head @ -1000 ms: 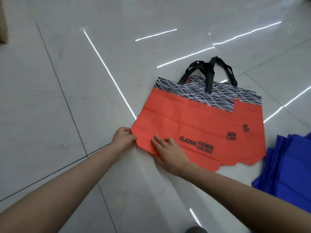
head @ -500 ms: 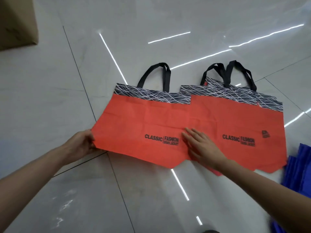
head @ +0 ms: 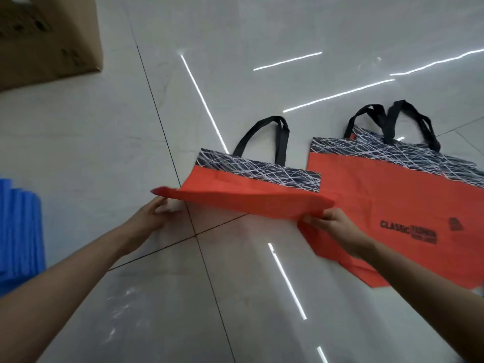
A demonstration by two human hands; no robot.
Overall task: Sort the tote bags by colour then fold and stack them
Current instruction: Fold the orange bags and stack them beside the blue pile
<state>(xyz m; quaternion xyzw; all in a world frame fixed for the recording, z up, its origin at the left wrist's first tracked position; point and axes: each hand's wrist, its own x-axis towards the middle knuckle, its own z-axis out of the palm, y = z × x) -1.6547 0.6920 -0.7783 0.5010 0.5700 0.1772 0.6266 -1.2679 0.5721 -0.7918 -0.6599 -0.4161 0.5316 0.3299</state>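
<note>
Floor (head: 104,153), mid-frame: left hand (head: 154,218) and right hand (head: 334,227) each pinch a bottom corner of one orange bag (head: 248,197), hem raised, handle end flat, likely starting the fold clear of the pile (head: 406,200) at right.

On the orange tote bag (head: 392,195) laid flat at the right, black lettering (head: 408,227) is read as "CLASSIC | FASHION"; a smaller line beneath is too blurred to be read. The dark logo (head: 455,224) beside it and the marks on the cardboard box (head: 47,35) cannot be made out.
</note>
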